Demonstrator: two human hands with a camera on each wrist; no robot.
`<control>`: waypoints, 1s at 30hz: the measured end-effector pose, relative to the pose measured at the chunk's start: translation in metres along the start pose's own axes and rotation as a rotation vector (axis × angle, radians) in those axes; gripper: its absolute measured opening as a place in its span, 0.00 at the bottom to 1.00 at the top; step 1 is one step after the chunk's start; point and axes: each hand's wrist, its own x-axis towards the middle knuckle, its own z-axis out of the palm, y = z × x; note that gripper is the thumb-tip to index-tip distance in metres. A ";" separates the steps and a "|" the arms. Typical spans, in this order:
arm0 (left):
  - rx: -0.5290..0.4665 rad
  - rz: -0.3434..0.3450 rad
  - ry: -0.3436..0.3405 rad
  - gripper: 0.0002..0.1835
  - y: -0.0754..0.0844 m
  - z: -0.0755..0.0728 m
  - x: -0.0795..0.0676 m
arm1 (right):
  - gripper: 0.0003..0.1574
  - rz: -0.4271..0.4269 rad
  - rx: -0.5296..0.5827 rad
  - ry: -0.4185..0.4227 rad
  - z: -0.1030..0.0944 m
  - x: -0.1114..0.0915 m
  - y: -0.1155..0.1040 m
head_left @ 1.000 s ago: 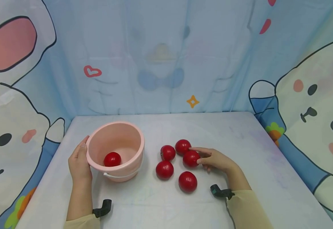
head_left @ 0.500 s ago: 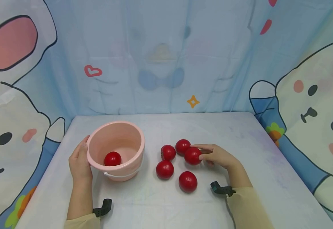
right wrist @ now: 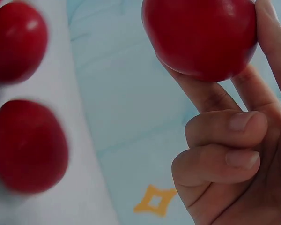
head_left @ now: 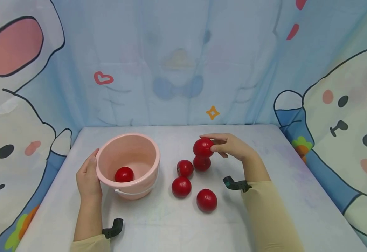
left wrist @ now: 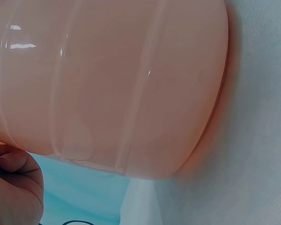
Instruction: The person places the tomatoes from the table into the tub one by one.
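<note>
My left hand [head_left: 89, 178] holds the pink bucket [head_left: 145, 168] by its left side, the thumb near the rim. The bucket stands tilted toward me, with one round red fruit [head_left: 124, 174] inside. In the left wrist view, the bucket wall [left wrist: 107, 84] hides most of the scene. My right hand [head_left: 234, 147] pinches another round red fruit [right wrist: 201, 37] between thumb and fingers, off the table; its other fingers are curled in. Whether these are tomatoes or apples is unclear. Below the held one lies a similar fruit [head_left: 202, 163], partly covered in the head view.
More red fruits lie right of the bucket: one [head_left: 185, 168], another [head_left: 181, 187], and a nearer one [head_left: 207, 200]. A white cloth covers the table [head_left: 158, 224]. Behind it hangs a blue cartoon curtain [head_left: 177, 105]. The bucket's white handle [head_left: 136, 193] hangs down in front.
My right hand has picked up a red fruit from the group, raising it and carrying it back and slightly left. The left hand and bucket have stayed put.
</note>
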 end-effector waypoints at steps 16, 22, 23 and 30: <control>0.023 -0.001 0.006 0.21 -0.001 0.002 -0.001 | 0.30 -0.072 -0.007 -0.198 0.011 0.104 -0.103; 0.036 -0.003 -0.007 0.22 -0.004 0.007 -0.006 | 0.27 -0.051 -0.096 -0.356 0.033 0.134 -0.137; 0.038 -0.003 -0.006 0.21 -0.004 0.007 -0.007 | 0.27 -0.055 -0.097 -0.383 0.037 0.139 -0.142; 0.060 0.003 -0.010 0.23 -0.005 0.013 -0.009 | 0.26 -0.049 -0.103 -0.561 0.071 0.169 -0.173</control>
